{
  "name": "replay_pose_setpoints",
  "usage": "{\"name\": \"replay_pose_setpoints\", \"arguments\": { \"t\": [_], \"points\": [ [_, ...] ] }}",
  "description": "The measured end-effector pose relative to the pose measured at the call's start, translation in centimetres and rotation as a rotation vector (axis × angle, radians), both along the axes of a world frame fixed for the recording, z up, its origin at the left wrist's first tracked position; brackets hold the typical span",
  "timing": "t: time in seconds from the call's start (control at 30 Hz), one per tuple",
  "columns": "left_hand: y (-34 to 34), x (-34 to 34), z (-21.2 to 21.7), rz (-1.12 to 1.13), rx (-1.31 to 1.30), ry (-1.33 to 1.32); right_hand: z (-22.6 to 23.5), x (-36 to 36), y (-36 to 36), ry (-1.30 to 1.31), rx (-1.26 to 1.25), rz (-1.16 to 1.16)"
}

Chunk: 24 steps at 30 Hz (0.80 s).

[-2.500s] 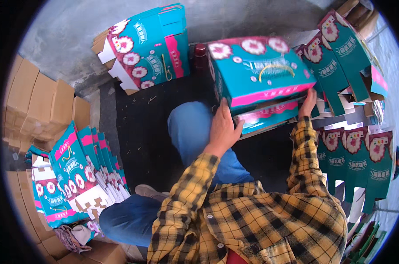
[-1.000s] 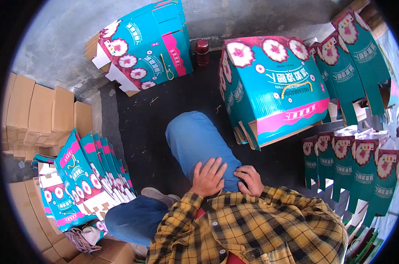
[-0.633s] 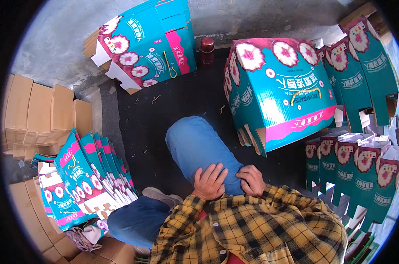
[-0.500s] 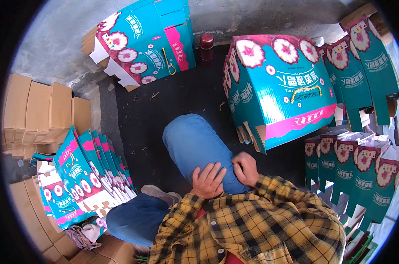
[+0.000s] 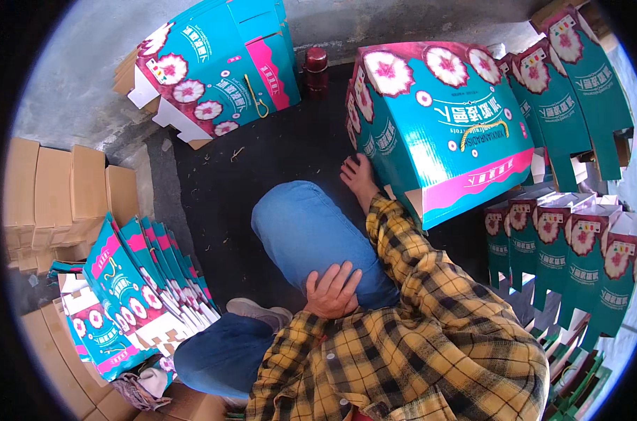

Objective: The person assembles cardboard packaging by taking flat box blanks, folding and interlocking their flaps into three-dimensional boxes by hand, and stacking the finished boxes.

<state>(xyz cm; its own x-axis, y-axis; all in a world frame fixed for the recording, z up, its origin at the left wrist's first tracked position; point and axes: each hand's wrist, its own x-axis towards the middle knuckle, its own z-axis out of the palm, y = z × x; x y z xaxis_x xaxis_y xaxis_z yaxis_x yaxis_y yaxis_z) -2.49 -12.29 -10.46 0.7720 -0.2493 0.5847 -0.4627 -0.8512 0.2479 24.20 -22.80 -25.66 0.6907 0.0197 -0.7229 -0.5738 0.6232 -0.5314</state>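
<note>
My left hand [image 5: 333, 291] lies flat on my bent leg in blue jeans [image 5: 311, 224], its fingers spread and holding nothing. Reaching forward, my right hand [image 5: 361, 182] is at the lower left side of a large teal carton [image 5: 445, 116], fingers apart. Whether it touches the carton I cannot tell. Printed radish slices run along the carton's far edge, with a pink band on its near edge. A yellow cord handle [image 5: 483, 137] lies on its upper face.
Flattened teal cartons [image 5: 227, 77] lean on the grey wall, beside a dark red flask [image 5: 316, 70]. Folded teal cartons [image 5: 125, 281] and brown boxes [image 5: 87, 186] are stacked at left. Rows of part-formed cartons [image 5: 578, 245] stand at right. Dark matting [image 5: 262, 154] covers the floor.
My right hand has left my leg and stretched forward to the large carton's left side. My left hand stays on the leg. The view has shifted slightly.
</note>
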Motion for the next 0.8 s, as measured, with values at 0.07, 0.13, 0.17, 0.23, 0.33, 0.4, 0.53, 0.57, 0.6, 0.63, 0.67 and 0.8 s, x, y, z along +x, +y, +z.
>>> {"name": "replay_pose_setpoints", "arguments": {
  "t": [0.07,0.13,0.17,0.23,0.33,0.4,0.53,0.57,0.6,0.63,0.67,0.8],
  "points": [
    [-0.1,0.3,-0.1,-0.021,-0.009,-0.014,-0.9,0.1,-0.9,-0.07,-0.005,-0.044],
    [-0.2,0.5,-0.1,-0.039,-0.009,-0.01,-1.3,0.6,-1.8,-0.056,0.06,-0.063],
    [-0.3,0.5,0.0,-0.053,-0.015,-0.01,-1.2,0.9,-2.1,-0.056,0.053,-0.077],
    [-0.2,0.4,-0.1,-0.012,-0.045,0.01,-1.0,1.3,-2.1,-0.012,0.1,-0.015],
    [0.5,-0.2,-0.5,-0.006,-0.016,-0.004,0.1,1.6,-2.3,0.05,0.049,0.034],
    [-0.1,0.1,-0.1,-0.024,-0.022,0.004,-0.8,3.2,-5.5,0.078,0.031,0.006],
    [-0.4,0.1,-0.3,-0.011,-0.021,0.026,-1.0,3.3,-6.8,0.064,0.01,0.053],
    [-0.2,-0.1,-0.2,0.004,-0.017,0.032,-0.8,2.6,-5.9,0.023,-0.049,0.101],
    [0.0,-0.2,-0.2,0.018,-0.013,0.038,-0.5,2.0,-5.1,-0.017,-0.108,0.148],
    [-0.2,-0.1,-0.2,0.013,-0.015,0.033,-0.5,2.0,-5.0,-0.028,-0.143,0.158],
    [-0.4,0.0,-0.3,0.01,-0.021,0.024,-0.6,1.9,-4.9,-0.032,-0.146,0.152],
    [-0.5,0.1,-0.7,-0.006,-0.063,0.005,0.6,0.4,-2.0,-0.015,-0.201,0.375]
  ]
}}
